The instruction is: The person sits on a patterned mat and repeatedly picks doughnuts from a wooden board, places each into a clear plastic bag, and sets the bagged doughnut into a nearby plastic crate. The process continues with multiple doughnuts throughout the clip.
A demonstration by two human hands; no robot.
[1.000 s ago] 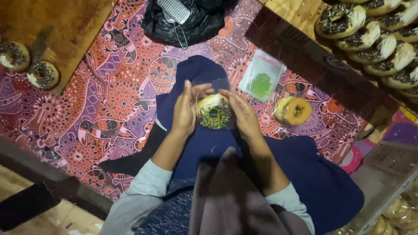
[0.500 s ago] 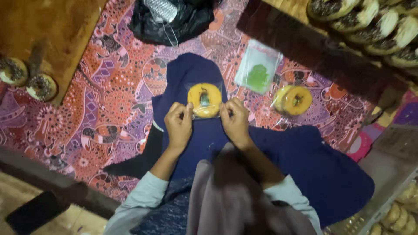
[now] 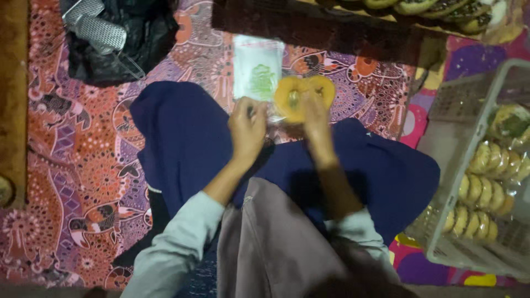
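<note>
Two yellow ring doughnuts (image 3: pixel 302 97) lie side by side on the patterned mat (image 3: pixel 83 165), just past my dark blue lap (image 3: pixel 187 143). My right hand (image 3: pixel 316 118) rests its fingers on them and grips the nearer one. My left hand (image 3: pixel 247 129) is closed on the edge of a clear plastic wrapper (image 3: pixel 271 115) beside the doughnuts. A stack of clear bags with a green print (image 3: pixel 258 72) lies just beyond my left hand.
A black bag (image 3: pixel 132 49) with a silvery object (image 3: pixel 96 27) on it sits at the far left. A grey plastic basket (image 3: pixel 441 105) at the right holds rows of wrapped doughnuts (image 3: pixel 486 190). A dark tray edge (image 3: pixel 309 27) with topped doughnuts (image 3: pixel 436 8) runs along the top. A wooden board (image 3: pixel 14 83) lies at the left.
Both hands moved from my lap forward and to the right, bringing the doughnut next to the one lying on the mat. The view swung right, showing the basket.
</note>
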